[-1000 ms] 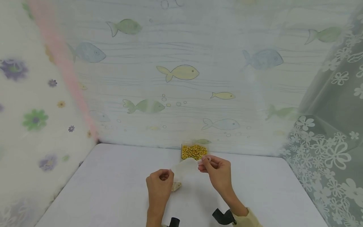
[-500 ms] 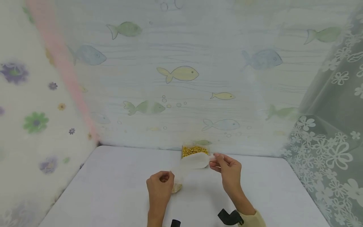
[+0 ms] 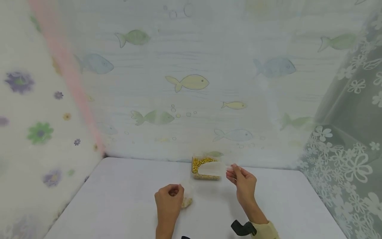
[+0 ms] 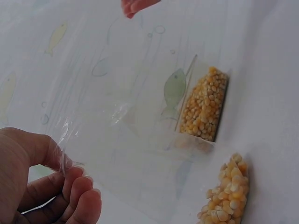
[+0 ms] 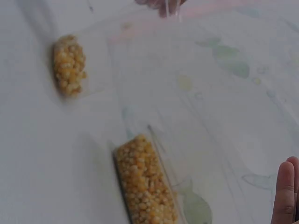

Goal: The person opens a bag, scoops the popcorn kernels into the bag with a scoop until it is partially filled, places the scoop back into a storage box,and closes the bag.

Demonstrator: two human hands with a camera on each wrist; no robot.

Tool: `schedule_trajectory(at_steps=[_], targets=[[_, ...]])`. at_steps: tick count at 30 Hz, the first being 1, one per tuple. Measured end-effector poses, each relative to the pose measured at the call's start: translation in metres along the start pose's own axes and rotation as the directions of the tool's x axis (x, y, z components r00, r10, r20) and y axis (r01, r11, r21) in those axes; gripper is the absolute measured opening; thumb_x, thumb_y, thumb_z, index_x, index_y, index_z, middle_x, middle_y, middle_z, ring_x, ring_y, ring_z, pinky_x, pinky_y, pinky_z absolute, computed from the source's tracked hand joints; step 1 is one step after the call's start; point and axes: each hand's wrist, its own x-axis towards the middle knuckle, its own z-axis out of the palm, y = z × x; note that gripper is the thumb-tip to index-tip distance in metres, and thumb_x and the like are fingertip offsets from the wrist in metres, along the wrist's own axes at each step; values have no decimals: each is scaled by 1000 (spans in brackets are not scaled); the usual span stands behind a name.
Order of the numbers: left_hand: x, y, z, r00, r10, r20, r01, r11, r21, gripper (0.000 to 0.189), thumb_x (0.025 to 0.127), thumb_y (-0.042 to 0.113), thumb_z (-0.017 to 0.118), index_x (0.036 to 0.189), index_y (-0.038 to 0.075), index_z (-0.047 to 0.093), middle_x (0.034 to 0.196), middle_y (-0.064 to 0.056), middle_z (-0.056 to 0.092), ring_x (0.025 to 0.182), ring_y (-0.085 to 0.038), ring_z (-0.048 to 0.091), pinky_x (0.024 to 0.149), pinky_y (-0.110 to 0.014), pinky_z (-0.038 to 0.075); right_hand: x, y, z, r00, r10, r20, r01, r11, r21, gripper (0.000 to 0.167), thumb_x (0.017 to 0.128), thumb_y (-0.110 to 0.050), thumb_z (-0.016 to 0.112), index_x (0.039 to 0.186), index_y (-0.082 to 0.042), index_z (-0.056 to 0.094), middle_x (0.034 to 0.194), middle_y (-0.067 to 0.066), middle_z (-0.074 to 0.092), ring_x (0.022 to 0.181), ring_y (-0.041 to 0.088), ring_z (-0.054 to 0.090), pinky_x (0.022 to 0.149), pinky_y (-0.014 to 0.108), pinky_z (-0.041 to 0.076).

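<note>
In the head view my left hand (image 3: 169,201) pinches the upper edge of a clear plastic bag (image 4: 117,116). Corn kernels (image 4: 226,198) fill the bottom of that bag, which rests on the table. My right hand (image 3: 246,187) grips the handle of a white scoop (image 3: 211,168), its blade lying level over the corn box at the back. A clear rectangular box (image 3: 206,177) holds many yellow corn kernels (image 4: 205,105). Whether the blade touches the kernels, I cannot tell. The right wrist view shows only some of the right hand's fingers (image 5: 285,193), without the scoop.
The white table (image 3: 125,196) ends at the back against a curtain (image 3: 191,126) printed with fish. A flowered sheet (image 3: 38,159) hangs at the left and a lace curtain (image 3: 352,179) at the right. A black wrist mount (image 3: 243,228) sits at the right sleeve.
My right hand has moved right, taking the scoop from near the bag's mouth to over the corn box. The left hand has stayed at the bag. The head view has tilted slightly up.
</note>
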Motion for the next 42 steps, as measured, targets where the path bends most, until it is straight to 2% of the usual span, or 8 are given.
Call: schedule_trajectory(at_steps=[5, 12, 18, 26, 31, 36, 38, 42], targets=[[-1, 1, 0, 1000, 10, -13, -10, 1000, 2, 10, 81, -1, 73, 72, 3, 76, 59, 1, 65, 51, -7, 58, 52, -22, 51, 10, 14, -5, 999, -24, -43, 23, 1000, -13, 36, 102, -12, 62, 121, 18, 59, 75, -3, 75, 70, 9, 74, 73, 27, 60], [-1, 2, -1, 1000, -4, -2, 4, 1000, 3, 11, 82, 0, 73, 72, 3, 76, 59, 1, 65, 52, -7, 59, 54, -22, 52, 24, 28, -9, 982, -186, -45, 181, 979, -94, 32, 100, -6, 62, 118, 21, 62, 81, 9, 77, 67, 8, 73, 68, 26, 60], [-2, 2, 0, 999, -37, -1, 37, 999, 7, 12, 82, 1, 73, 71, 5, 76, 57, 3, 64, 52, -7, 59, 55, -22, 52, 28, 28, -3, 947, -321, 16, 318, 927, -199, 24, 97, -1, 64, 108, 20, 67, 89, 32, 72, 64, 7, 73, 64, 26, 60], [-2, 2, 2, 999, -33, 3, 33, 999, 4, 12, 82, 1, 73, 71, 5, 76, 57, 3, 64, 52, -7, 59, 55, -22, 52, 39, 25, 6, 902, -429, 56, 426, 860, -282, 20, 95, -4, 69, 98, 16, 72, 83, 32, 72, 62, 6, 71, 62, 24, 59], [-1, 0, 2, 1000, -30, 9, 30, 1000, -3, 12, 83, 1, 73, 72, 5, 76, 59, 3, 65, 52, -7, 59, 54, -22, 52, 41, 21, 9, 908, -414, 69, 413, 850, -328, 20, 95, -4, 68, 99, 16, 73, 82, 30, 72, 61, 8, 71, 60, 22, 58], [0, -1, 3, 1000, -13, 6, 13, 1000, -8, 12, 82, 0, 73, 71, 5, 76, 58, 3, 64, 51, -7, 58, 53, -22, 51, 39, 18, 14, 920, -377, 107, 388, 842, -374, 17, 96, 0, 66, 96, 16, 72, 80, 31, 71, 63, 29, 74, 59, 28, 60], [0, -1, 3, 1000, -5, -1, 5, 1000, -4, 13, 81, 1, 73, 70, 5, 75, 57, 3, 64, 51, -6, 58, 53, -22, 51, 40, 20, 15, 930, -352, 105, 365, 855, -369, 17, 96, 0, 66, 95, 16, 72, 80, 32, 71, 63, 32, 74, 59, 31, 60], [0, -1, 2, 1000, -6, -10, 6, 1000, -6, 13, 81, 1, 74, 69, 5, 75, 57, 3, 64, 51, -6, 58, 53, -22, 51, 45, 30, 14, 960, -273, 65, 280, 907, -316, 21, 96, -3, 66, 101, 17, 71, 82, 30, 72, 61, 18, 73, 60, 28, 60]])
